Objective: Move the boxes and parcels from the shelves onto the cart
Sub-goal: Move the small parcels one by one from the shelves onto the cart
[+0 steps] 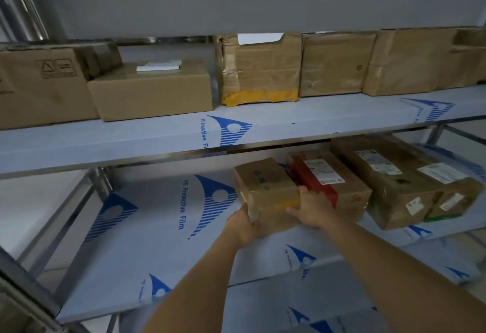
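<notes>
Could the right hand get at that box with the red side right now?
Probably yes. The right hand grips the brown box, and the red box sits right beside it with its front uncovered. It would have to let go first.

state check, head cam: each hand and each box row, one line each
Left hand: grips the small brown taped box's left front corner.
Right hand: grips that box's right side.
Small brown taped box: on the middle shelf, held by both hands.
Red-sided carton: on the shelf, right of the held box.
Upper-shelf cardboard boxes: untouched, in a row.
</notes>
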